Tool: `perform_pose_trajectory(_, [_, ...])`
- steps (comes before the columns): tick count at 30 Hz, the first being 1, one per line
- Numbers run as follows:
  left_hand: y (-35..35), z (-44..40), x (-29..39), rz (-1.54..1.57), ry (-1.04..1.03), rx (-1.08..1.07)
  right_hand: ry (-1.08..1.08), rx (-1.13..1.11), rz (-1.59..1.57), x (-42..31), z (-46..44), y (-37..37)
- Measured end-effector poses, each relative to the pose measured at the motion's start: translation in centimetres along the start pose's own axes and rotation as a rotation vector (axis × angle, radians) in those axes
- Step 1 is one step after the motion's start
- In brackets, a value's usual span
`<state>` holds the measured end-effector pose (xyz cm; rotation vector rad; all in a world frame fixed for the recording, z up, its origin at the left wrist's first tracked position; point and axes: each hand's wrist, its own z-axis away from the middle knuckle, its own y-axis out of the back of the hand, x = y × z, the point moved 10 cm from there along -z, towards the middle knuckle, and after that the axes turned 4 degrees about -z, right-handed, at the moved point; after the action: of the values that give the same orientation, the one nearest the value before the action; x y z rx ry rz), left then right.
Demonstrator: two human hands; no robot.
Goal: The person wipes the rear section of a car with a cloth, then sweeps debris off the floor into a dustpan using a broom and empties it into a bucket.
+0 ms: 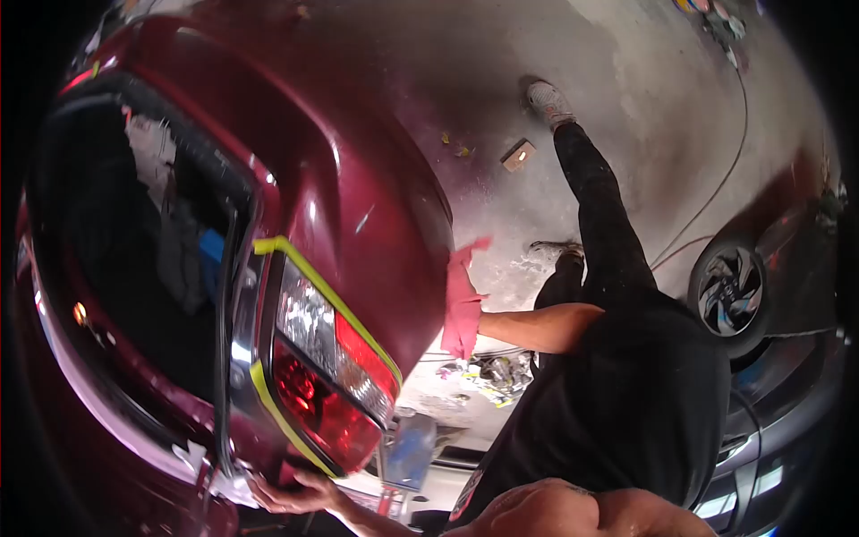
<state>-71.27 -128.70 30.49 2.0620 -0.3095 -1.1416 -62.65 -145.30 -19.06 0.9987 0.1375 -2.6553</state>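
Observation:
My right hand [463,324] is mostly covered by a pinkish-red cloth [462,300], which lies against the side of a dark red car body [385,179]. Its fingers are hidden by the cloth. At the bottom left my left hand [300,492] rests by the edge of the car, below the tail light, fingers stretched out and somewhat apart. White crumpled material [231,486] is at its fingertips; I cannot tell whether it is cloth or paper. Between my hands sits the red and clear tail light [331,358], edged with yellow-green masking tape [327,295].
A dark window opening [107,233] is at the left. On the concrete floor [644,116] lie a small brown block [518,155], a long cable [735,157] and crumpled litter [501,376]. A second car's wheel [729,291] stands at the right.

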Motion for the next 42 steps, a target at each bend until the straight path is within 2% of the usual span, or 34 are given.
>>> perform_pose_trajectory(2, [-0.1,-0.1,0.3,-0.023,-0.007,-0.020,-0.284,0.061,-0.047,3.8,-2.6,0.1])
perform_pose_trajectory(5, [-1.4,1.0,-1.0,0.063,0.040,0.067,-0.355,0.108,-0.029,1.9,-10.2,-1.6])
perform_pose_trajectory(8, [-2.6,-0.8,0.2,0.023,0.024,0.007,-0.235,0.073,0.024,-6.6,-20.1,-6.9])
perform_pose_trajectory(11, [-3.8,-1.8,0.6,0.007,0.042,-0.019,-0.047,-0.046,0.089,-18.6,-29.9,-15.7])
perform_pose_trajectory(14, [-4.6,-2.9,0.8,-0.019,0.052,-0.068,0.313,-0.361,0.005,-29.5,-38.3,-28.5])
perform_pose_trajectory(16, [-5.0,-3.4,1.2,-0.033,0.055,-0.093,0.443,-0.601,-0.141,-33.4,-42.1,-35.7])
perform_pose_trajectory(18, [-5.0,-3.7,1.4,-0.054,0.064,-0.115,0.447,-0.724,-0.267,-35.4,-41.4,-37.5])
perform_pose_trajectory(19, [-5.1,-3.7,1.5,-0.062,0.071,-0.123,0.452,-0.591,-0.144,-40.0,-38.1,-33.9])
perform_pose_trajectory(21, [-4.8,-3.7,1.4,-0.069,0.086,-0.136,0.501,-0.735,-0.301,-38.4,-37.0,-33.0])
perform_pose_trajectory(23, [-4.7,-3.6,1.3,-0.068,0.095,-0.148,0.417,-0.690,-0.331,-35.2,-33.4,-28.3])
perform_pose_trajectory(30, [-2.2,-1.8,0.0,-0.051,0.101,-0.104,-0.108,-0.392,0.013,-12.6,-20.1,-11.4])
perform_pose_trajectory(32, [-1.2,-0.6,-0.5,-0.047,0.107,-0.082,-0.249,-0.378,0.103,-8.4,-17.0,-9.4])
perform_pose_trajectory(34, [-0.6,0.4,-1.2,-0.035,0.109,-0.057,-0.333,-0.421,0.145,-8.8,-15.3,-10.4])
perform_pose_trajectory(36, [-0.4,1.4,-1.6,-0.023,0.116,-0.053,-0.201,-0.518,0.244,-13.0,-15.7,-14.3])
perform_pose_trajectory(37, [-0.3,1.9,-1.7,-0.025,0.123,-0.053,0.412,-0.078,0.587,-23.2,-13.4,-16.1])
perform_pose_trajectory(39, [-0.3,2.1,-1.9,0.006,0.157,-0.064,0.996,-0.101,0.912,-30.2,-12.7,-21.5])
perform_pose_trajectory(42, [-0.1,1.6,-1.8,0.031,0.146,-0.054,1.156,-0.198,1.068,-34.9,-13.9,-26.9])
